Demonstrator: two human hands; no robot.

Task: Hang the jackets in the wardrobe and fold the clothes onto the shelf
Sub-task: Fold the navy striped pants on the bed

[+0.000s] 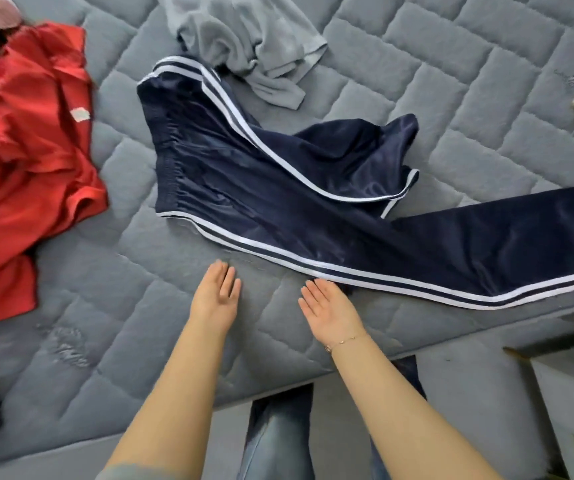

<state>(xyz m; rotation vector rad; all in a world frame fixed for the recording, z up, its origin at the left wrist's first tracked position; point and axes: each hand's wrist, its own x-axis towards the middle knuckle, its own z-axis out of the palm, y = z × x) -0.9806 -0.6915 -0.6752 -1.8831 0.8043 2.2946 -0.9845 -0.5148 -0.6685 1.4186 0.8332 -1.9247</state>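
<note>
Both hands flat and empty over the mattress point(112, 341), fingers spread wide, nothing gripped. Left hand point(214, 296) hovering just short of the navy track pants point(278, 188), right hand point(327, 311) palm up with fingertips right at the white-striped side seam. Pants sprawled straight ahead of the fingers, waistband off past the left fingertips, one leg running way out beyond the right fingers, the other leg bunched up behind. Red shirt point(26, 147) well off past the left hand, grey top point(244, 46) crumpled far beyond the pants. Looks like the smoothing stage before folding. Probably best to untangle that bunched leg first, stack it on the straight one, match the stripes, then fold toward the waistband
</note>
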